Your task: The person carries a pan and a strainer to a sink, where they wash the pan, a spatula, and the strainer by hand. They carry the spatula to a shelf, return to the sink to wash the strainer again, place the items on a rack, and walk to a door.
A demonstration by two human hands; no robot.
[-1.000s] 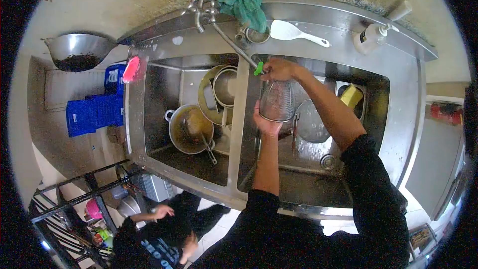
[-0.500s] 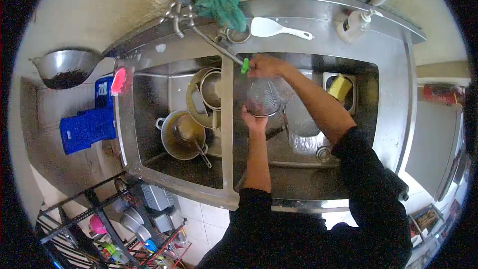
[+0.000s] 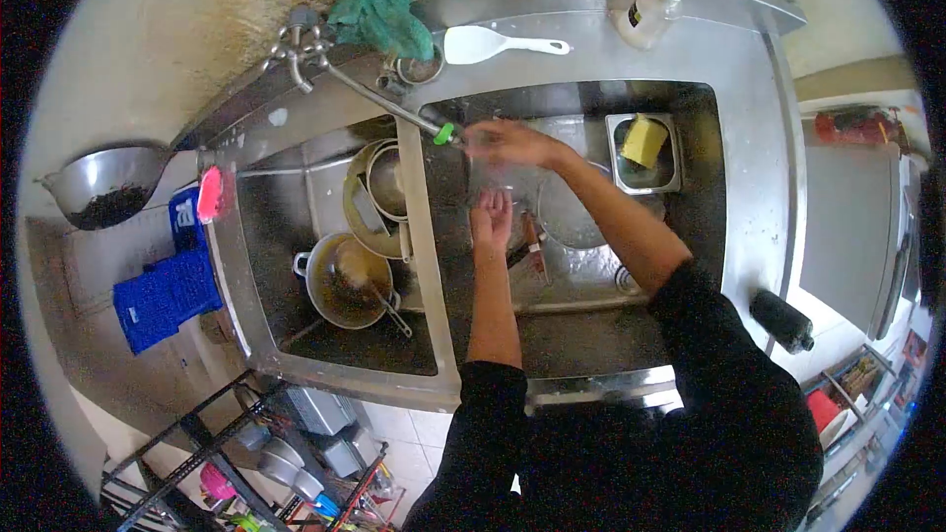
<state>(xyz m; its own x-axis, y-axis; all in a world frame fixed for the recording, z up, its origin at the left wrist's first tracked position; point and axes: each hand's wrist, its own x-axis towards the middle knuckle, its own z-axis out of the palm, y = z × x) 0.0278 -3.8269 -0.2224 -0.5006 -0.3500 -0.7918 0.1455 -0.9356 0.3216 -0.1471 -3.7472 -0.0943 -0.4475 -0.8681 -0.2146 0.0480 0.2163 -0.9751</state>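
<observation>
In the right-hand basin, my left hand (image 3: 491, 222) is raised with its fingers bent against what appears to be a round mesh strainer (image 3: 485, 175), blurred and faint between my hands. My right hand (image 3: 512, 144) reaches across just above it, beside the green-banded tip of the tap spout (image 3: 446, 134). Motion smears the right fingers, and I cannot tell whether they hold anything. Below and right of my left hand, a brown-handled utensil (image 3: 533, 234) lies in the basin, near a large round clear lid or plate (image 3: 572, 209).
A yellow sponge (image 3: 644, 142) sits in a square metal tub (image 3: 672, 177). The left basin holds a two-handled pot (image 3: 317, 288) with a ladle and several stacked pans (image 3: 355, 199). A white rice paddle (image 3: 473, 43), green cloth (image 3: 379, 18) and pump bottle (image 3: 650, 18) stand along the back ledge.
The view has shifted, moving the sink left in the frame. The strainer, plain to see earlier in my left hand, is now blurred. My right hand stays by the spout, its fingers spread in a blur.
</observation>
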